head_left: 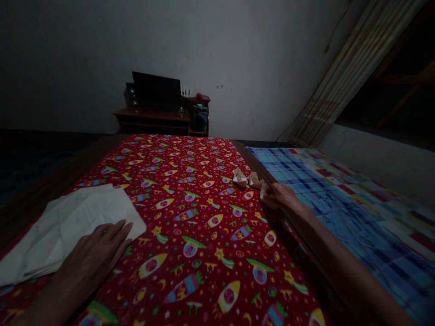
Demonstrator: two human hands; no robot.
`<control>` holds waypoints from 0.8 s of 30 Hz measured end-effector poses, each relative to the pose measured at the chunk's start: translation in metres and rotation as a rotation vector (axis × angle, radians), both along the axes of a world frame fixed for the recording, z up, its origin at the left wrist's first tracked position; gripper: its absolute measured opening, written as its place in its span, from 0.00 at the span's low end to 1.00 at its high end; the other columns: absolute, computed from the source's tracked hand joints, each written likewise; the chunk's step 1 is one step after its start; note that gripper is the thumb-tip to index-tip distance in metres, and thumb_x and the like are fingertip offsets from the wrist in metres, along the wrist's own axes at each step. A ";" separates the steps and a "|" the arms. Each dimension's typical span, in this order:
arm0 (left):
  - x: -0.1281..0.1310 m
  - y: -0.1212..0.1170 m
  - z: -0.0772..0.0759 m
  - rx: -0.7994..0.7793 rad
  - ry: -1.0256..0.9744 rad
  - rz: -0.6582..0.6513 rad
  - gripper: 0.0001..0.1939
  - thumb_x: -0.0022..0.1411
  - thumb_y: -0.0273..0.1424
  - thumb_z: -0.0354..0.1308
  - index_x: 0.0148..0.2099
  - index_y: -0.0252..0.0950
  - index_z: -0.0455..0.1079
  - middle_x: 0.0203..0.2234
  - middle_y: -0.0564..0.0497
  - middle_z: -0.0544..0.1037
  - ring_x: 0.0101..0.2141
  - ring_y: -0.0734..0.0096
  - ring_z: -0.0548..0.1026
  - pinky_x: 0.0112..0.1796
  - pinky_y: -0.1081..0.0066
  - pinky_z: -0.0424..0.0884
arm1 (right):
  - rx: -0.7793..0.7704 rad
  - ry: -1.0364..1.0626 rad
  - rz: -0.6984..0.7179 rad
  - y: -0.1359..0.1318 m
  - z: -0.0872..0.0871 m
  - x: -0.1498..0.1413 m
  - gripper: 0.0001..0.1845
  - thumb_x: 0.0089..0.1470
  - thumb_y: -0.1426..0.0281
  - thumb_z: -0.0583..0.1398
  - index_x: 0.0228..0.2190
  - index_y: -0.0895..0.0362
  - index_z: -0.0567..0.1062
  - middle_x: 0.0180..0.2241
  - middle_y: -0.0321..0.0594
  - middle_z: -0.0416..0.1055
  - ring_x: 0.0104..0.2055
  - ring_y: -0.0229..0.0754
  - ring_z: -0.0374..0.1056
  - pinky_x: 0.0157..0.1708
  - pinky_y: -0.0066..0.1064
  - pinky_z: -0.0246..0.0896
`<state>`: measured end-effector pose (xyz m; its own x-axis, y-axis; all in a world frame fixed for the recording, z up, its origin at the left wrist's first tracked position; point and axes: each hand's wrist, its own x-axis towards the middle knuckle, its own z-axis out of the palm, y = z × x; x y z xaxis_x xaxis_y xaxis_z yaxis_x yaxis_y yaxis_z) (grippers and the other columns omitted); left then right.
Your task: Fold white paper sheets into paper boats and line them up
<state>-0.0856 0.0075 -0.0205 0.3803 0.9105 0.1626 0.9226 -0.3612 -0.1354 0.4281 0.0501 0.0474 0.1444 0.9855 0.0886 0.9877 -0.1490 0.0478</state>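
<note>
My left hand [100,249] lies flat, fingers stretched out, over the near right edge of a stack of white paper sheets [84,213]. At the right side of the red patterned cloth [190,222], my right hand [280,195] is closed on a small folded paper piece [263,192]. Beside it, in a row to the left, stand a second folded paper piece [255,180] and a third folded paper piece [239,178]. My fingers partly hide the piece that they hold.
A wooden desk [152,116] with a dark monitor [157,90] and a red telephone [203,97] stands against the far wall. To the right lies a blue plaid cover [306,181], below a striped curtain [336,86] and a dark window.
</note>
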 end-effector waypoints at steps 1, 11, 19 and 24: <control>0.001 -0.001 0.003 -0.013 0.006 0.002 0.25 0.63 0.35 0.38 0.55 0.35 0.68 0.52 0.42 0.70 0.49 0.50 0.67 0.40 0.57 0.70 | -0.025 -0.012 -0.005 0.004 -0.004 0.002 0.11 0.49 0.68 0.59 0.33 0.60 0.76 0.34 0.47 0.75 0.36 0.43 0.70 0.29 0.25 0.55; 0.002 -0.003 0.013 -0.091 -0.039 -0.009 0.24 0.61 0.33 0.41 0.55 0.37 0.68 0.51 0.43 0.71 0.50 0.50 0.67 0.41 0.56 0.70 | -0.192 -0.039 0.003 0.026 -0.021 0.009 0.12 0.47 0.70 0.57 0.33 0.62 0.78 0.30 0.48 0.75 0.32 0.42 0.71 0.26 0.25 0.55; 0.001 -0.001 0.005 -0.013 -0.001 -0.003 0.24 0.63 0.32 0.38 0.54 0.36 0.68 0.52 0.42 0.71 0.49 0.50 0.68 0.39 0.56 0.70 | -0.187 -0.032 -0.010 0.018 -0.012 0.004 0.12 0.48 0.70 0.57 0.32 0.63 0.78 0.31 0.49 0.75 0.32 0.42 0.71 0.25 0.24 0.54; 0.000 0.002 -0.004 -0.018 -0.024 -0.001 0.25 0.63 0.36 0.38 0.54 0.36 0.68 0.51 0.42 0.71 0.49 0.49 0.68 0.39 0.56 0.70 | -0.193 -0.018 -0.052 0.017 -0.004 0.005 0.11 0.45 0.70 0.58 0.29 0.62 0.78 0.28 0.47 0.74 0.27 0.41 0.70 0.20 0.24 0.49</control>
<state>-0.0860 0.0093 -0.0240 0.3778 0.9128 0.1551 0.9250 -0.3646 -0.1070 0.4327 0.0674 0.0432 0.1956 0.9758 -0.0978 0.9776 -0.1862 0.0982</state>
